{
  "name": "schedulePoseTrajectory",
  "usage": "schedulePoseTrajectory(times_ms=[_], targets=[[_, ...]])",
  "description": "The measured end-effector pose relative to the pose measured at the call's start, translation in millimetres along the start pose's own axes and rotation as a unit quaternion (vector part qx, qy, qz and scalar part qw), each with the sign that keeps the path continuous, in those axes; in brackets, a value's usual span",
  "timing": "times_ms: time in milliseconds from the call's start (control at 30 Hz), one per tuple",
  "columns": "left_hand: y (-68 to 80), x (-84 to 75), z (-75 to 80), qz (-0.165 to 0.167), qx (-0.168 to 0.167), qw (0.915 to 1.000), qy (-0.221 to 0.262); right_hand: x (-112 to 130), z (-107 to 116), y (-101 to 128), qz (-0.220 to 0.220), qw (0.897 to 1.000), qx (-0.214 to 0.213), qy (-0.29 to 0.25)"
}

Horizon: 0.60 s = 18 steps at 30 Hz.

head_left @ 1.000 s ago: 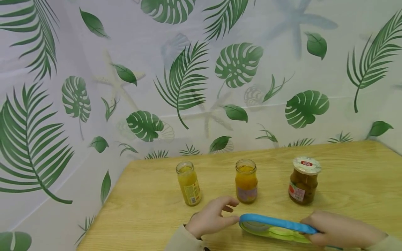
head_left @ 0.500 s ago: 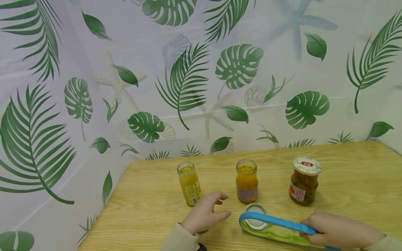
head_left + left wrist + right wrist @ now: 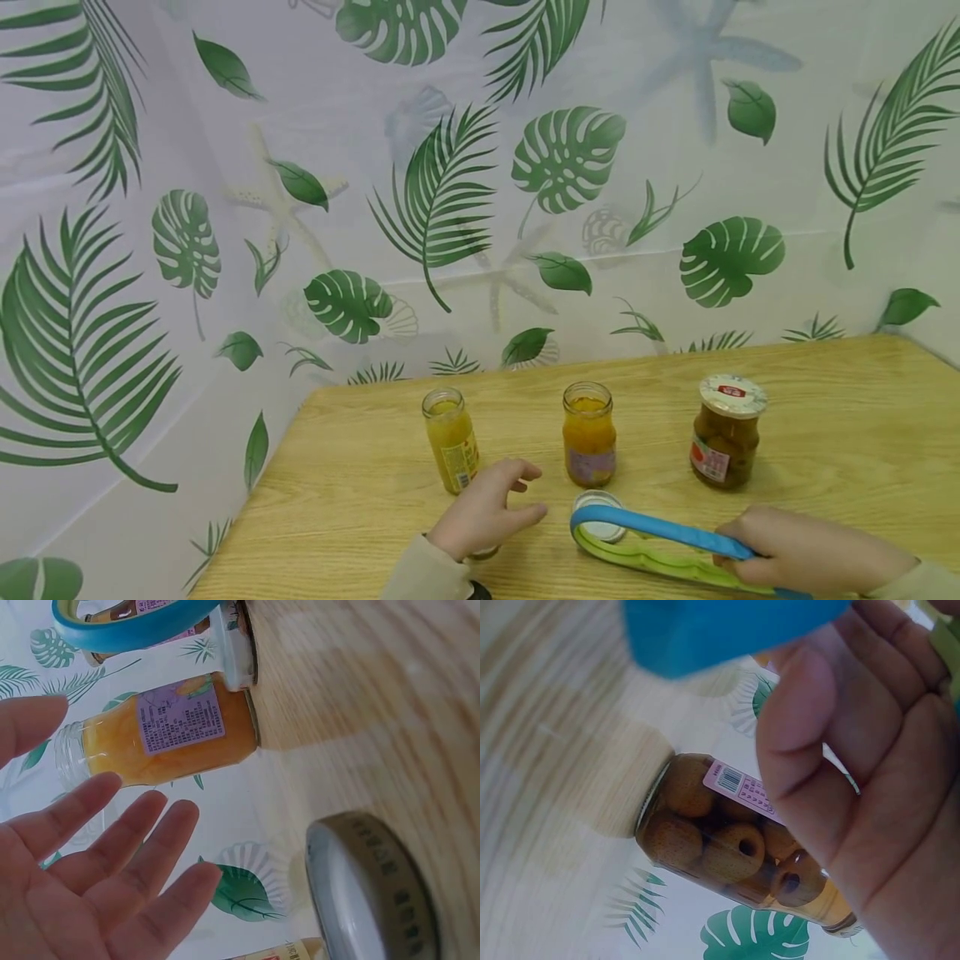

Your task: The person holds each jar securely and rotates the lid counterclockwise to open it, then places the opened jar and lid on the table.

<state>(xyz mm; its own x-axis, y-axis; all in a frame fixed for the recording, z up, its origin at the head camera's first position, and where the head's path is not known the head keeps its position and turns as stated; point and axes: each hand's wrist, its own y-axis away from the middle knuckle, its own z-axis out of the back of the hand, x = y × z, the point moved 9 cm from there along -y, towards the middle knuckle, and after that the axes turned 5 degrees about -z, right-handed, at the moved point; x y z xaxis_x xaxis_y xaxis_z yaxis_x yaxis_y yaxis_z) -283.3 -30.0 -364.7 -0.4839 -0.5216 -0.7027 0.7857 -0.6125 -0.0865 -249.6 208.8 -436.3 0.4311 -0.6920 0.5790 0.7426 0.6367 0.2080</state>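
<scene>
My right hand (image 3: 795, 546) grips one end of a jar opener (image 3: 652, 527), a long tool with a blue outer band and a green wavy inner edge. A round lid (image 3: 600, 515) lies at the opener's looped end, partly hidden by the blue band. My left hand (image 3: 487, 512) holds nothing; its fingers are spread and loosely bent, apart from the opener. A second lid (image 3: 375, 892) with a brown rim lies on the table beside the left hand, mostly hidden in the head view. Just beyond stands an uncapped jar of orange fruit (image 3: 589, 442).
An uncapped tall jar with yellow contents (image 3: 450, 442) stands behind the left hand. A jar of brown fruit (image 3: 726, 437) with its lid on stands at the right. The wooden table (image 3: 337, 500) meets a leaf-patterned backdrop (image 3: 450, 208).
My left hand has drawn back leftward from the opener. The lid at the opener's loop has shifted out and settled flatter on the table. The right hand keeps its hold.
</scene>
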Motion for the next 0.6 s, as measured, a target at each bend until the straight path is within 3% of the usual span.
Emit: schedulePoseTrajectory(times_ms=[233, 433, 600], targets=[[-0.5, -0.6, -2.3, -0.008, 0.007, 0.9999, -0.006, 39, 13, 8, -0.004, 1.0, 0.0, -0.022], [-0.7, 0.9, -4.1, -0.001, 0.009, 0.9999, -0.007, 30, 10, 7, -0.011, 1.0, -0.001, -0.021], [-1.8, 1.0, -5.3, -0.001, 0.011, 0.9999, -0.005, 9, 3, 2, -0.006, 1.0, 0.004, -0.017]])
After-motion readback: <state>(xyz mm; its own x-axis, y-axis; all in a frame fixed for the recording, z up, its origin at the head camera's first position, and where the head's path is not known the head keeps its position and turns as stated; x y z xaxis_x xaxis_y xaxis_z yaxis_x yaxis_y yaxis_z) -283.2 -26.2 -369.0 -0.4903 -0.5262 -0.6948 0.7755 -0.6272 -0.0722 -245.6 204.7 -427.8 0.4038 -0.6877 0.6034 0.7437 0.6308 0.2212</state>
